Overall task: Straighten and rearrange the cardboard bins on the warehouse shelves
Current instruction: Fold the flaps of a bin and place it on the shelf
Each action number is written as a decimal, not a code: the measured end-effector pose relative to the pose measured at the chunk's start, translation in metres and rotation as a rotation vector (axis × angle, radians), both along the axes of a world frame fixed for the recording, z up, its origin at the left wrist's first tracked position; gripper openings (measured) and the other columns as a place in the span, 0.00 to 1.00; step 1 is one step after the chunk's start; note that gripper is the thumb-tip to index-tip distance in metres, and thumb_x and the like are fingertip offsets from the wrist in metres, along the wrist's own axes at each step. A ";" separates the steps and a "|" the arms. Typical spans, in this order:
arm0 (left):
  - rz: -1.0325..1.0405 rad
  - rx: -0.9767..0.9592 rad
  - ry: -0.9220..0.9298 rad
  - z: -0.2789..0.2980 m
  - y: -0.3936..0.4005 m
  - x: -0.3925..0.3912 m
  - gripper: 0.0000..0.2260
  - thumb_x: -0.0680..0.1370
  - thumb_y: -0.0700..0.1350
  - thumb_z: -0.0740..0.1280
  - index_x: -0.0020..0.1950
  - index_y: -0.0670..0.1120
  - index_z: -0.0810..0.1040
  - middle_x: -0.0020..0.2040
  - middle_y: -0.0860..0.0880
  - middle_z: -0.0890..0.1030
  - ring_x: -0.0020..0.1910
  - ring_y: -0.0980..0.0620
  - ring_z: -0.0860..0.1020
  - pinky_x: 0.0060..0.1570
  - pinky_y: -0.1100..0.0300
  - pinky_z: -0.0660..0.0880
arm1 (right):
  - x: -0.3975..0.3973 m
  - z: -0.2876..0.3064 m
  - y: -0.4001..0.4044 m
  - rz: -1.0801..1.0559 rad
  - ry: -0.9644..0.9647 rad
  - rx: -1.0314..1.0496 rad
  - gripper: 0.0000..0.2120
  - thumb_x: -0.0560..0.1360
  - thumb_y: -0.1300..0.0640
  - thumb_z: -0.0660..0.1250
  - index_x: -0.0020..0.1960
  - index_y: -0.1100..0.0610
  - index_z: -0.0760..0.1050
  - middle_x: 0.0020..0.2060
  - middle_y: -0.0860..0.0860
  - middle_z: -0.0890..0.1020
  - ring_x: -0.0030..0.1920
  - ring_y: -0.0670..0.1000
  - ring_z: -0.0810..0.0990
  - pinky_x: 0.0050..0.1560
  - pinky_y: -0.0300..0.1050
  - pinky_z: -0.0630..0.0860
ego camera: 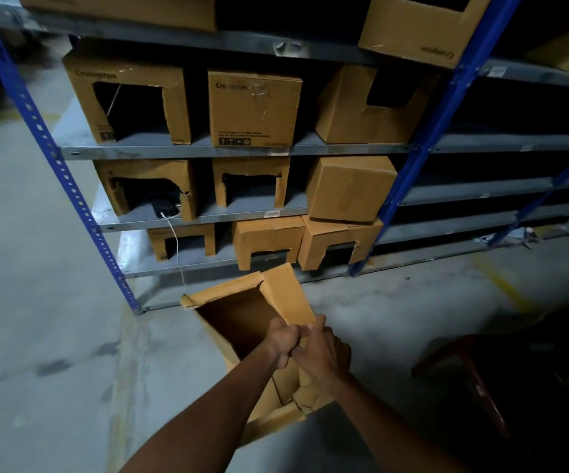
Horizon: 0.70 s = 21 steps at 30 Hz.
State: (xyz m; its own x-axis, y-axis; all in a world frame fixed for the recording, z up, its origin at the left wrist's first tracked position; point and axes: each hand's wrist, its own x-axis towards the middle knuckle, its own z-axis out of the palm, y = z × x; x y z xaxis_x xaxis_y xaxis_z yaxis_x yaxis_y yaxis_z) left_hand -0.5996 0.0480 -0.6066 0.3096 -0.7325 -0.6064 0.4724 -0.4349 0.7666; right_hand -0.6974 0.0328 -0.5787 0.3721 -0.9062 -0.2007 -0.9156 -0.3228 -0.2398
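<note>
A loose cardboard bin (pixel 242 322) with a cut-out opening hangs over the floor in front of the shelving. My left hand (pixel 282 343) and my right hand (pixel 324 353) both grip its near cardboard edge, side by side and touching. Several cardboard bins stand on the grey shelves (pixel 208 151). On the upper shelf sit a cut-out bin (pixel 129 104), a closed box (pixel 254 109) and a tilted bin (pixel 371 107). One shelf down, a closed box (pixel 349 187) sits crooked and overhangs the shelf edge. Two bins (pixel 305 242) on the lowest shelf also jut forward.
Blue uprights (pixel 54 155) frame the rack; another upright (pixel 429 138) divides it from dark shelves at right. A dark device with a white cable (pixel 173 233) lies in the lower left bin. Grey concrete floor lies left. A dark reddish object (pixel 474 380) sits at right.
</note>
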 end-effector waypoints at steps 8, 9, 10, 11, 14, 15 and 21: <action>-0.399 0.094 -0.198 0.010 0.011 0.028 0.13 0.75 0.41 0.71 0.56 0.46 0.71 0.43 0.47 0.79 0.35 0.52 0.73 0.28 0.59 0.66 | -0.020 0.000 -0.024 0.359 -0.130 0.096 0.41 0.73 0.38 0.65 0.77 0.52 0.50 0.72 0.53 0.62 0.69 0.53 0.66 0.64 0.49 0.68; -0.462 0.109 -0.215 0.011 0.012 0.033 0.14 0.75 0.41 0.71 0.57 0.48 0.70 0.45 0.46 0.79 0.37 0.52 0.74 0.30 0.59 0.68 | -0.025 0.004 -0.030 0.442 -0.046 0.077 0.44 0.73 0.35 0.64 0.78 0.53 0.48 0.75 0.53 0.58 0.72 0.55 0.62 0.68 0.52 0.65; -0.524 0.127 -0.237 0.011 0.011 0.039 0.16 0.74 0.42 0.71 0.57 0.49 0.69 0.49 0.45 0.79 0.41 0.51 0.75 0.34 0.58 0.71 | -0.031 0.005 -0.038 0.540 0.037 0.047 0.47 0.72 0.32 0.63 0.79 0.54 0.47 0.77 0.53 0.53 0.74 0.56 0.58 0.71 0.54 0.61; -0.592 0.143 -0.267 0.013 0.012 0.045 0.17 0.73 0.43 0.72 0.57 0.50 0.69 0.54 0.44 0.79 0.46 0.49 0.76 0.40 0.57 0.74 | -0.037 0.005 -0.044 0.644 0.104 -0.001 0.49 0.70 0.28 0.62 0.79 0.54 0.47 0.78 0.53 0.49 0.76 0.56 0.53 0.74 0.56 0.57; -0.795 0.168 -0.364 0.021 0.007 0.058 0.20 0.70 0.44 0.75 0.59 0.49 0.72 0.62 0.42 0.77 0.55 0.46 0.75 0.56 0.52 0.73 | -0.049 0.001 -0.052 0.870 0.206 -0.153 0.53 0.66 0.32 0.69 0.79 0.54 0.47 0.78 0.54 0.46 0.77 0.55 0.45 0.76 0.56 0.44; -0.849 0.172 -0.391 0.026 0.005 0.059 0.21 0.70 0.44 0.75 0.61 0.48 0.73 0.61 0.43 0.78 0.58 0.46 0.75 0.59 0.51 0.74 | -0.050 0.001 -0.051 0.908 0.223 -0.191 0.54 0.63 0.36 0.73 0.78 0.54 0.49 0.78 0.54 0.48 0.77 0.55 0.46 0.75 0.55 0.43; -1.130 0.125 -0.773 0.051 -0.010 0.053 0.21 0.74 0.43 0.72 0.63 0.37 0.75 0.56 0.43 0.78 0.57 0.45 0.76 0.59 0.55 0.72 | -0.033 0.005 -0.043 0.908 0.189 -0.274 0.55 0.48 0.43 0.81 0.71 0.56 0.67 0.69 0.53 0.73 0.68 0.53 0.72 0.71 0.53 0.64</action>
